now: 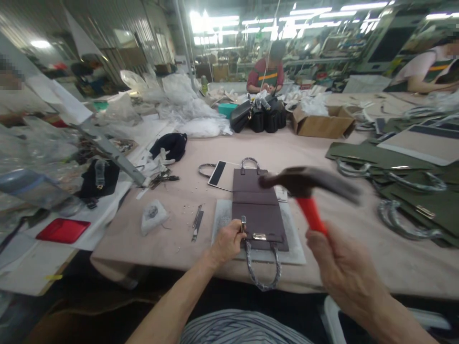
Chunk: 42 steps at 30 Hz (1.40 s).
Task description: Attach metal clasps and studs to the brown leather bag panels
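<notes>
My right hand [344,263] is wrapped round the red handle of a claw hammer [303,184], raised to the right of a bag and smeared by motion. A dark brown handbag panel [256,215] with wrapped handles at both ends lies flat on a pale board [297,243]. My left hand [229,239] pinches a short metal punch [243,223], held upright at the panel's left side near a metal clasp [259,236]. The punch's lower end is hidden by my fingers.
Left of the board lie slim tools [197,224] and a small clear plastic bag [154,216]. Olive bag pieces [405,191] spread over the right side. Black bags [263,117] and a cardboard box [322,123] stand farther back. A person [265,76] sits across the table.
</notes>
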Each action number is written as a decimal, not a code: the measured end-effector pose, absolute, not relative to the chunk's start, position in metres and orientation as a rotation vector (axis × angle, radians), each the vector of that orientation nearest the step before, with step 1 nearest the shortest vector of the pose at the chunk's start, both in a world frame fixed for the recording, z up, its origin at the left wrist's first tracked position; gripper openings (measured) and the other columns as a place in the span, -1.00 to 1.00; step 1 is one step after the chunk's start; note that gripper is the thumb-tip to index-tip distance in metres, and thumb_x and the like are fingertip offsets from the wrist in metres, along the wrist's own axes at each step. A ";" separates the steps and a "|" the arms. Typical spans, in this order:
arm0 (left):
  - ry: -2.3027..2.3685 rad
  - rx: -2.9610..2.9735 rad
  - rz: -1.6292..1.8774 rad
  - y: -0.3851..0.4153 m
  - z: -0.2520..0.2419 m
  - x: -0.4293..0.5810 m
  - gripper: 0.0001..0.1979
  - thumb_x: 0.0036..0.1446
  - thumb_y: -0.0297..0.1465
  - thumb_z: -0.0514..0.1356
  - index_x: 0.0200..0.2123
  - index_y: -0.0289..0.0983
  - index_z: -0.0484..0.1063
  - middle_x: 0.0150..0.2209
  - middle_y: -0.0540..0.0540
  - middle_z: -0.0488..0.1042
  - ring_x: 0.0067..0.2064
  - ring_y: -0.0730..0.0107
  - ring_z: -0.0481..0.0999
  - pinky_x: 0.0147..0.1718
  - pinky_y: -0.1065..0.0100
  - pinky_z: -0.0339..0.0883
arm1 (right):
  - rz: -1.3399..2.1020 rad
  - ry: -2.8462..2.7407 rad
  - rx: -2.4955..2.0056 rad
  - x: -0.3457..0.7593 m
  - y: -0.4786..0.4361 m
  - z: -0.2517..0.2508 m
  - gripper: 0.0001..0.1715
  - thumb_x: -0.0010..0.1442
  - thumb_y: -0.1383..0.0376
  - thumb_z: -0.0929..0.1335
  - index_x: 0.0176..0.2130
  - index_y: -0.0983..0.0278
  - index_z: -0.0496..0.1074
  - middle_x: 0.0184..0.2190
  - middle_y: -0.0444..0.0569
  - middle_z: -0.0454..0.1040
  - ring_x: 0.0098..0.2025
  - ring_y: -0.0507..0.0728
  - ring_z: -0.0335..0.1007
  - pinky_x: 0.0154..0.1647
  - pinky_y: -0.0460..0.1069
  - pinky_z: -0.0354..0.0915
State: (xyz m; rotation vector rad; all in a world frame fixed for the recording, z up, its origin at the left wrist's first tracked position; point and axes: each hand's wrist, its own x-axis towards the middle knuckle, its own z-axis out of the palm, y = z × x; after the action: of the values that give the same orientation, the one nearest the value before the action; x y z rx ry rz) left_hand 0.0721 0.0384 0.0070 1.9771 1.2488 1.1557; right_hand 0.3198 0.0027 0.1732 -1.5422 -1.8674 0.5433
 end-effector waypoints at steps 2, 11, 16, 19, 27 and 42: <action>1.243 1.998 1.172 0.039 0.005 0.072 -0.82 0.17 -0.54 0.08 -0.19 -0.21 0.36 -0.27 -0.09 0.48 -0.23 0.25 0.53 -0.22 0.27 0.43 | 0.445 -2.202 -1.451 0.311 0.005 0.180 -0.52 0.35 -0.08 0.19 -0.46 0.14 0.27 -0.70 -0.13 0.28 -0.71 0.05 0.05 -0.61 0.01 -0.13; 1.237 2.031 1.172 0.039 0.003 0.071 -0.86 0.20 -0.53 0.08 -0.21 -0.22 0.36 -0.27 -0.10 0.47 -0.25 0.26 0.51 -0.22 0.26 0.43 | 0.186 -2.083 -1.436 0.303 -0.001 0.194 -0.57 0.38 -0.01 0.15 -0.43 0.12 0.27 -0.70 -0.10 0.29 -0.70 0.10 0.13 -0.63 0.02 -0.07; 1.223 2.054 1.192 0.038 -0.002 0.071 -0.85 0.21 -0.53 0.07 -0.20 -0.21 0.37 -0.27 -0.10 0.49 -0.21 0.25 0.53 -0.20 0.25 0.45 | 0.525 -2.172 -1.632 0.335 0.012 0.175 -0.54 0.32 -0.07 0.19 -0.44 0.16 0.26 -0.68 -0.15 0.28 -0.66 0.05 0.13 -0.60 -0.02 -0.05; 1.227 2.007 1.220 0.037 -0.006 0.070 -0.83 0.22 -0.52 0.08 -0.16 -0.21 0.38 -0.23 -0.11 0.51 -0.17 0.25 0.55 -0.14 0.23 0.47 | 0.789 -1.779 -1.893 0.370 0.021 0.149 -0.49 0.26 -0.14 0.19 -0.47 0.17 0.21 -0.66 -0.16 0.24 -0.65 0.03 0.12 -0.64 -0.06 0.03; 1.228 1.977 1.191 0.034 0.000 0.065 -0.86 0.25 -0.47 0.11 -0.14 -0.22 0.41 -0.15 -0.14 0.55 -0.10 0.24 0.58 -0.08 0.22 0.48 | 0.726 -1.365 -2.202 0.425 0.019 0.052 -0.66 0.23 0.04 0.19 -0.46 0.18 0.24 -0.58 -0.07 0.28 -0.56 0.14 0.29 -0.50 0.05 0.29; 1.410 1.567 1.270 0.026 0.001 0.060 -0.88 0.20 -0.34 0.27 -0.24 -0.26 0.53 -0.17 -0.15 0.63 -0.05 0.18 0.63 0.03 0.13 0.50 | 0.286 -2.098 -1.499 0.323 0.027 0.008 -0.51 0.27 0.29 0.34 0.17 0.33 0.34 0.15 0.24 0.37 0.19 0.37 0.25 0.21 0.32 0.22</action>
State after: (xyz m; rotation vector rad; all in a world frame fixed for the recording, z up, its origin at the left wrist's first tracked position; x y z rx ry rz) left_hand 0.0599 0.0262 0.0009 1.5668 1.4095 1.2699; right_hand 0.3226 0.0275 0.0078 -1.4986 -2.0981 0.2861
